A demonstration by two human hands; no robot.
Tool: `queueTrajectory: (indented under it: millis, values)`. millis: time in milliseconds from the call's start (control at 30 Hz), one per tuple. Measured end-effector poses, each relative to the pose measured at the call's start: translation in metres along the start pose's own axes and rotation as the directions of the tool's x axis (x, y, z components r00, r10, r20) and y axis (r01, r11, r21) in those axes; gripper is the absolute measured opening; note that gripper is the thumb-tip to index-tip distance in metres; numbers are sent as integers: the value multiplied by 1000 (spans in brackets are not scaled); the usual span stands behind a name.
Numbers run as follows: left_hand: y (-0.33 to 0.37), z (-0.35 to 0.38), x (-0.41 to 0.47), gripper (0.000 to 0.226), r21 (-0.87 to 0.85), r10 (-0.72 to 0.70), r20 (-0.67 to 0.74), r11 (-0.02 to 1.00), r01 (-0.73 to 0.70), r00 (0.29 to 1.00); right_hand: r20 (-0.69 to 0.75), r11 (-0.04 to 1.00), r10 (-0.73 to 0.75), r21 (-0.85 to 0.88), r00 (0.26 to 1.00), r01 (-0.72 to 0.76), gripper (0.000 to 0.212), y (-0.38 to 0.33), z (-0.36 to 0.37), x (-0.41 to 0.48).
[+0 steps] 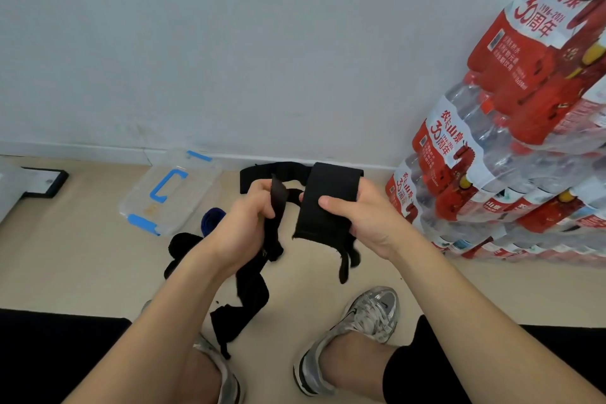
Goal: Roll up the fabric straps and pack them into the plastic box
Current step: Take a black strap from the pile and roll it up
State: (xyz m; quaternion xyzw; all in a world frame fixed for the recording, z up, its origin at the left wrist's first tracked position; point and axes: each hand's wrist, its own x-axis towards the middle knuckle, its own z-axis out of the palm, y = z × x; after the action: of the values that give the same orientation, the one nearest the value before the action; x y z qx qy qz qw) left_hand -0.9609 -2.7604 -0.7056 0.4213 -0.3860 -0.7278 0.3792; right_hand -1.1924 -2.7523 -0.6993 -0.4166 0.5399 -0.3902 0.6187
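Note:
A long black fabric strap [328, 203] is held up between both hands above the floor. My right hand [364, 220] grips its wide flat end, thumb on top. My left hand [242, 223] is closed on a narrower part, and the rest hangs down in loose folds [249, 298] toward my feet. On the floor to the left stands the clear plastic box [196, 207] with its blue-handled lid [170, 187]. Another black strap [182, 248] and a blue rolled strap [211, 220] lie beside the box, partly hidden by my left arm.
Shrink-wrapped packs of water bottles [511, 154] are stacked at the right against the white wall. A black-framed flat object [42, 182] lies at the far left. My two silver sneakers [357, 334] rest on the beige floor below the hands.

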Motion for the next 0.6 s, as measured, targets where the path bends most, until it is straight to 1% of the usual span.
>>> queueTrajectory:
  millis: [33, 100, 133, 167, 200, 233, 300, 333, 400, 467, 600]
  values:
    - [1, -1, 1, 51, 24, 13, 8, 1000, -13, 1000, -51, 998, -5, -69, 999, 1, 47, -4, 2, 1]
    - [3, -4, 3, 49, 144, 42, 2, 989, -42, 999, -111, 972, -46, -235, 993, 19, 41, -11, 7, 1]
    - [5, -5, 4, 48, 199, 63, 31, 978, -68, 998, -137, 953, -71, -302, 988, 26, 40, -14, 10, 2]
    - [7, -5, 3, 47, 233, 81, 77, 968, -97, 994, -164, 944, -94, -329, 982, 35, 40, -15, 12, 2]
    - [9, -6, 2, 44, 261, 97, 121, 957, -126, 988, -182, 946, -113, -321, 977, 50, 40, -17, 14, 2]
    - [10, -6, 0, 40, 293, 118, 147, 943, -157, 982, -186, 958, -127, -279, 974, 71, 38, -18, 16, 1]
    - [11, -5, -2, 33, 355, 175, 154, 909, -220, 972, -184, 990, -117, -95, 976, 101, 28, -22, 21, -1]
    - [12, -4, -2, 30, 370, 207, 143, 896, -246, 968, -178, 995, -98, 13, 979, 102, 23, -24, 24, -3]
    - [11, -1, -2, 29, 367, 266, 90, 887, -281, 960, -173, 983, -72, 156, 982, 99, 25, -27, 29, -5]
    - [12, 2, -4, 29, 333, 296, 40, 897, -292, 954, -175, 970, -75, 214, 982, 112, 32, -28, 31, -6]
    - [17, 4, -6, 30, 222, 285, 29, 933, -284, 958, -165, 967, -127, 199, 978, 159, 41, -29, 34, -8]
